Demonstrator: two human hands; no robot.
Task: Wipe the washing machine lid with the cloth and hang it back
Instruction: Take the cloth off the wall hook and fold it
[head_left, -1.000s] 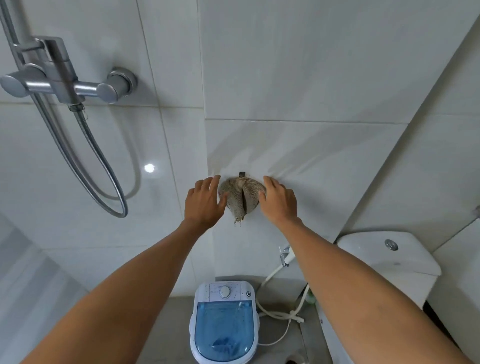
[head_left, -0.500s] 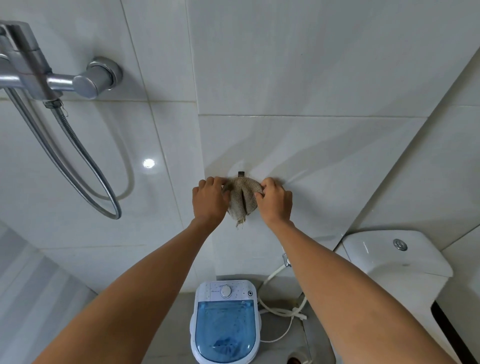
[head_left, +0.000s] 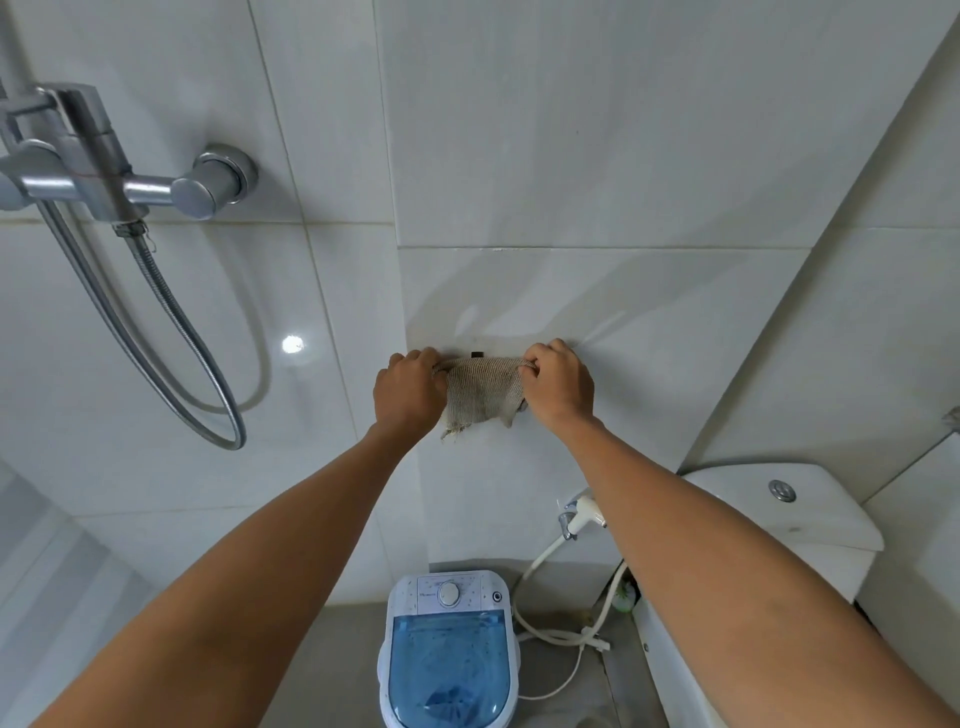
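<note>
A beige woven cloth (head_left: 483, 392) hangs against the white tiled wall, just below a small dark hook (head_left: 476, 355). My left hand (head_left: 410, 389) grips the cloth's upper left edge and my right hand (head_left: 557, 384) grips its upper right edge, stretching it flat between them. Far below, on the floor, stands a small white washing machine with a blue see-through lid (head_left: 449, 670) and a round dial on its top panel.
A chrome shower mixer (head_left: 104, 176) with a looping metal hose (head_left: 171, 332) is fixed to the wall at left. A white toilet cistern (head_left: 779, 509) stands at right. A bidet sprayer (head_left: 582, 514) and white hoses (head_left: 561, 634) lie beside the washing machine.
Both hands went from resting beside the bunched cloth to gripping its top corners. They have pulled it wide and flat against the wall.
</note>
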